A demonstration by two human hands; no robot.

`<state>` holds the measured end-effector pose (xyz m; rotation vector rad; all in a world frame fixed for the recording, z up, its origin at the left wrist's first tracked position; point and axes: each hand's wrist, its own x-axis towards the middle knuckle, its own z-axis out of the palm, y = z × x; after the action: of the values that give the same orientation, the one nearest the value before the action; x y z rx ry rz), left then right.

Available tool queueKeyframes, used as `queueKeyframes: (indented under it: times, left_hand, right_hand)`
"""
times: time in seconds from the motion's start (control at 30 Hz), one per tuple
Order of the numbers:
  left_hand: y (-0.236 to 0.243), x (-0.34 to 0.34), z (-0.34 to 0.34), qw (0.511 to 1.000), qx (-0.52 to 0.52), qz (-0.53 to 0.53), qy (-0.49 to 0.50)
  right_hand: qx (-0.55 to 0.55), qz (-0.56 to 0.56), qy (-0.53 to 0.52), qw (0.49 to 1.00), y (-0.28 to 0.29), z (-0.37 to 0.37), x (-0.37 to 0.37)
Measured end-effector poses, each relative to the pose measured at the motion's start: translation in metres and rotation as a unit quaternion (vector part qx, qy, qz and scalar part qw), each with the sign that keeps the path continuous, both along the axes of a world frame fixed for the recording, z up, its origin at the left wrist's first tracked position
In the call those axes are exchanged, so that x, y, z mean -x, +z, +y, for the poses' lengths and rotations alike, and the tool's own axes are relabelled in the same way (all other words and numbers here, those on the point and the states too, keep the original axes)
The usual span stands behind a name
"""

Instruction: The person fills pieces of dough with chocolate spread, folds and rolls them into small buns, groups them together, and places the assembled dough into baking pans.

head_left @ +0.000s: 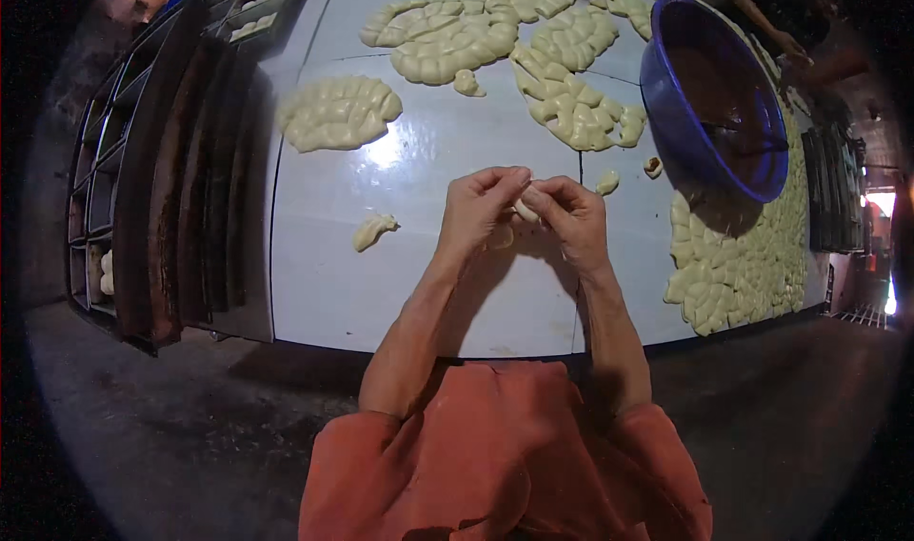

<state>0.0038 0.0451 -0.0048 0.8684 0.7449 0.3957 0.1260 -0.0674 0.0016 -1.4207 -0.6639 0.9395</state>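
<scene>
Both hands are at work near the middle of the tabletop (pixel 333 289), raised slightly over it, fingertips meeting. Left hand (pixel 473 210): grip narrow, thumb and fingers pinching a small pale dough piece (pixel 525 210). Right hand (pixel 577 219): grip likewise narrow, pinching the same piece from the other side. The piece sits between the two sets of fingertips and is mostly covered by them; its full shape cannot be told.

Around the hands: a loose dough scrap (pixel 374 231) lies left of the left hand; a small dough lump (pixel 607 182) lies just beyond the right hand, with a dark-centred bit (pixel 652 167) near it. Farther right, a blue basin (pixel 659 98) holds a brown mass (pixel 716 70); a broad spread of lumpy dough (pixel 738 265) extends below it. A separate dough slab (pixel 340 114) lies at far left. At upper right, another person's hand (pixel 786 44) shows dimly beyond the basin.
</scene>
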Motion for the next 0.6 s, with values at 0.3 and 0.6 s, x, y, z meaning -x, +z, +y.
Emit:
queueKeyframes:
  times: [0.3, 0.6]
  left_hand:
    - [-0.008, 0.009, 0.008, 0.996, 0.04, -0.021, -0.075]
    - [-0.004, 0.009, -0.002, 0.995, -0.031, -0.028, -0.087]
  right_hand:
    - [-0.06, -0.23, 0.087, 0.967, -0.005, -0.016, -0.002]
    - [-0.159, -0.235, -0.1, 0.954, -0.039, -0.011, 0.015]
